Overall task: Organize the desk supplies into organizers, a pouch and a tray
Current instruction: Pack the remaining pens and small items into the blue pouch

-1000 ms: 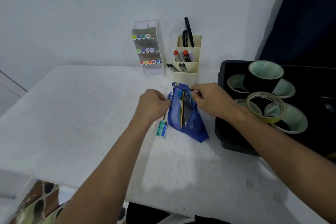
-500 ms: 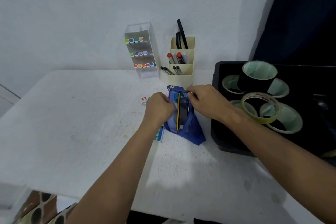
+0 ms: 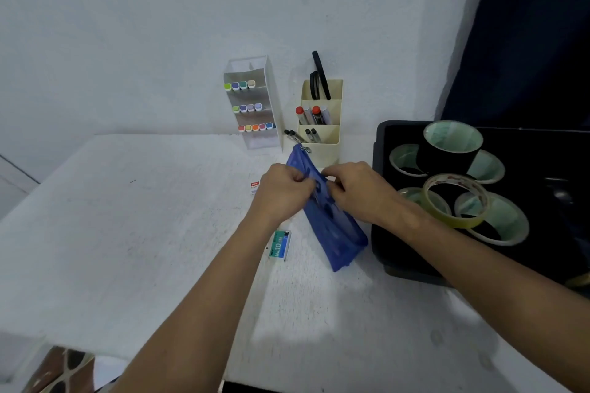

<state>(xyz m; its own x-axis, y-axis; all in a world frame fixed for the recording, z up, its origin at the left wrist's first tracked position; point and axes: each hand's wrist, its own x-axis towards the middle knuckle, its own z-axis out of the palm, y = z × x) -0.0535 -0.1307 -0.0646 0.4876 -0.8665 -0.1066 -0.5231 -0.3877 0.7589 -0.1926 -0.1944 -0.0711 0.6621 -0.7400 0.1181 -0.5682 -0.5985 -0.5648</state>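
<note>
A blue mesh pouch [image 3: 338,233] lies tilted on the white table, its zipper pull near the cream organizer. My left hand [image 3: 281,191] pinches the pouch's left edge, and my right hand [image 3: 357,191] pinches its right edge, so the mouth is pressed together. A green staple box [image 3: 280,245] lies just left of the pouch. A small white and red box [image 3: 254,187] shows behind my left hand.
A clear marker organizer [image 3: 255,105] and a cream pen organizer [image 3: 321,118] with scissors stand at the wall. A black tray [image 3: 381,150] on the right holds several tape rolls [image 3: 453,198]. The table's front edge runs below my forearms.
The pouch mouth was spread open, showing a pencil and dark items inside; now both hands have drawn its edges together and the contents are hidden.
</note>
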